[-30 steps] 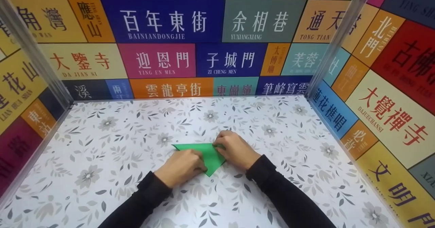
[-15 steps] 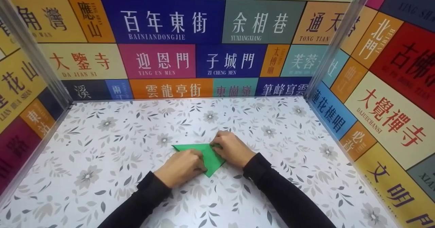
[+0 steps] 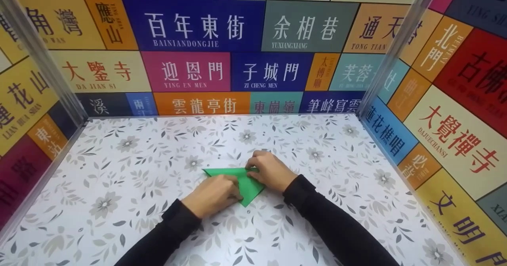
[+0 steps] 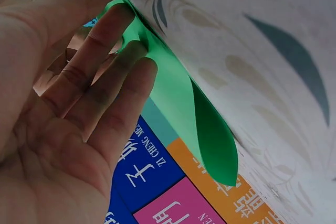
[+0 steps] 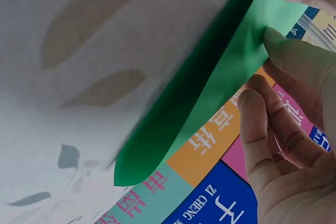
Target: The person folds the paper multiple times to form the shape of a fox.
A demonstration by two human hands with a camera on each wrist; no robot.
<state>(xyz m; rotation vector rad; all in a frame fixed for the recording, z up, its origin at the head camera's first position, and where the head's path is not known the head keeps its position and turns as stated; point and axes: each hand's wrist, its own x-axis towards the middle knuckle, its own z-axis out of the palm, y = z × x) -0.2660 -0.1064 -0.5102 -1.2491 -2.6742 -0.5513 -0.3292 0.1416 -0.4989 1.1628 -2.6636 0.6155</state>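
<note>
A sheet of green paper, folded into a triangle, lies on the table with one corner toward the person. Across its left part lies my left hand, holding it down; the left wrist view shows those fingers fairly straight, their tips on the paper. At the far edge, right of the middle, my right hand pinches the paper between thumb and index finger. Its other fingers curl beside the paper in the right wrist view. Toward its end the paper bulges in an unpressed loop. My left hand hides part of the triangle.
A white tabletop with grey flowers and leaves surrounds the paper. Panels of coloured signs form a back wall, a left wall and a right wall, meeting at clear corner strips.
The right hand has slid slightly left along the paper's far edge. The left hand stays in place on the paper, and the head view has shifted a little.
</note>
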